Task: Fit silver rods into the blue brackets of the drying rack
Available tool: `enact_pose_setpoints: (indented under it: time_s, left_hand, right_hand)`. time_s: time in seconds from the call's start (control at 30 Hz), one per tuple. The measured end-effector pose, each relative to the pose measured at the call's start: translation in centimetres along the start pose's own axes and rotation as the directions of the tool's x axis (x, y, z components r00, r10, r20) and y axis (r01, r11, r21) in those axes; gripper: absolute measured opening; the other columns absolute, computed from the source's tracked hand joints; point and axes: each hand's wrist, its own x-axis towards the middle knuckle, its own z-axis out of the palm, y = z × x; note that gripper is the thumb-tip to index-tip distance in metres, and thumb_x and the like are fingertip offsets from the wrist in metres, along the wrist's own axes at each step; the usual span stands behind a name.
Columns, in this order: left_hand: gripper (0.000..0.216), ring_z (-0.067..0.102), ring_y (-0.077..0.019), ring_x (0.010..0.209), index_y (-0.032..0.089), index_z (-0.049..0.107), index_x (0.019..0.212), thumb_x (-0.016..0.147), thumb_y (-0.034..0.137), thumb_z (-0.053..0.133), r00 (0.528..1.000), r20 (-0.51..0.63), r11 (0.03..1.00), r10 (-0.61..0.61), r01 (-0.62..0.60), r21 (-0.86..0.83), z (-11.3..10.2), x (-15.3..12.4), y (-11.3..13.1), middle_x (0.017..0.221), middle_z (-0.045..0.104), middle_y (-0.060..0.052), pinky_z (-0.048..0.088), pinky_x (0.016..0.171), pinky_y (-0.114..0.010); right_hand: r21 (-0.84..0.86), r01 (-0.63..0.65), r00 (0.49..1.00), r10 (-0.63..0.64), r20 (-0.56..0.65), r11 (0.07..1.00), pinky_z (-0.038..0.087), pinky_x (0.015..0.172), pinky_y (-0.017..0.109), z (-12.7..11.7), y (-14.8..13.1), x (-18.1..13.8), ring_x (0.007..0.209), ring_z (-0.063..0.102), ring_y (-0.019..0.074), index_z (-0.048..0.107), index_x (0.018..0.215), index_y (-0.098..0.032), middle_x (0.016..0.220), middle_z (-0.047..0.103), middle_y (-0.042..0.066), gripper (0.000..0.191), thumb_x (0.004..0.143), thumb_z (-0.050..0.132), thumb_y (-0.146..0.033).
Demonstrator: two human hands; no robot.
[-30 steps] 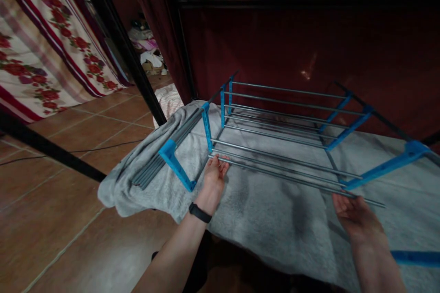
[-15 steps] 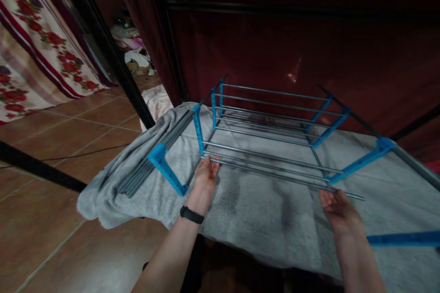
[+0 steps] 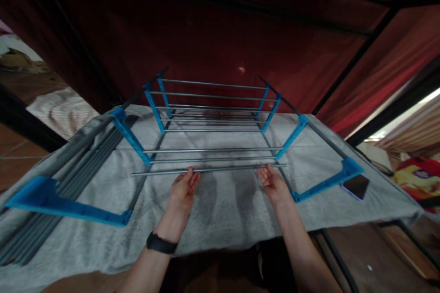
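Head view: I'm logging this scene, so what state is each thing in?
Loose rod: held crosswise, left end free
Left hand: pinching the loose rod
Right hand: pinching the loose rod
Rack: partly bridged by crossbars
Spare rods: lying side by side
Gray blanket: spread, wrinkled
Phone: lying flat, screen dark
Wristband: on left wrist

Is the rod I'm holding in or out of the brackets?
Out: both ends of the rod are bare, neither seated in a blue bracket.

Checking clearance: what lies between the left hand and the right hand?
In the head view, between the left hand and right hand runs the grey rod they hold, over pale cloth; nothing else shows there.
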Motion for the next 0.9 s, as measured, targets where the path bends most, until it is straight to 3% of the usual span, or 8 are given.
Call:
enact_pose_setpoints:
  time_s: [0.23,0.47,0.67,0.9]
  left_hand:
    - [0.026,0.071,-0.0103,0.066,0.015,0.063,0.068,0.089,0.0,0.062,0.998,0.019,0.998,-0.055,0.054,0.036,1.3,-0.5,-2.3,0.073,0.072,-0.002,0.06,0.072,-0.022]
    - [0.03,0.072,-0.0114,0.066,0.015,0.06,0.065,0.09,-0.001,0.059,1.0,0.005,0.999,-0.03,0.029,0.021,1.3,-0.3,-1.8,0.073,0.073,-0.003,0.06,0.068,-0.022]
    - [0.029,0.072,-0.0114,0.067,0.015,0.061,0.065,0.09,0.0,0.06,1.0,-0.002,1.0,-0.02,0.02,0.019,1.2,-0.3,-1.7,0.073,0.073,-0.003,0.061,0.071,-0.023]
    - [0.031,0.073,-0.0127,0.069,0.015,0.057,0.06,0.085,-0.001,0.065,0.998,0.05,0.999,-0.046,0.044,0.03,1.2,-0.4,-2.0,0.075,0.074,-0.004,0.06,0.071,-0.024]
  right_hand:
    - [0.024,-0.008,0.998,0.006,0.061,1.0,0.062,0.08,0.028,0.5,0.8,-0.9,0.073,0.07,0.0126,0.064,0.074,-0.02,0.075,0.073,-0.001,0.014,0.08,0.076,-0.016]
    - [-0.024,0.076,0.994,-0.078,-0.08,0.997,0.062,0.073,0.024,-0.2,-1.9,0.5,0.071,0.071,0.0115,0.063,0.077,-0.022,0.077,0.074,-0.002,0.013,0.082,0.074,-0.017]
    - [-0.022,0.122,0.992,-0.123,-0.035,0.992,0.062,0.076,0.023,-1.2,-2.3,0.8,0.073,0.072,0.0111,0.066,0.081,-0.021,0.08,0.075,-0.001,0.01,0.082,0.076,-0.018]
    - [-0.023,0.102,0.994,-0.102,-0.03,0.995,0.063,0.079,0.026,-1.0,-1.7,0.9,0.073,0.072,0.0114,0.063,0.079,-0.021,0.08,0.075,-0.002,0.02,0.076,0.083,-0.02]
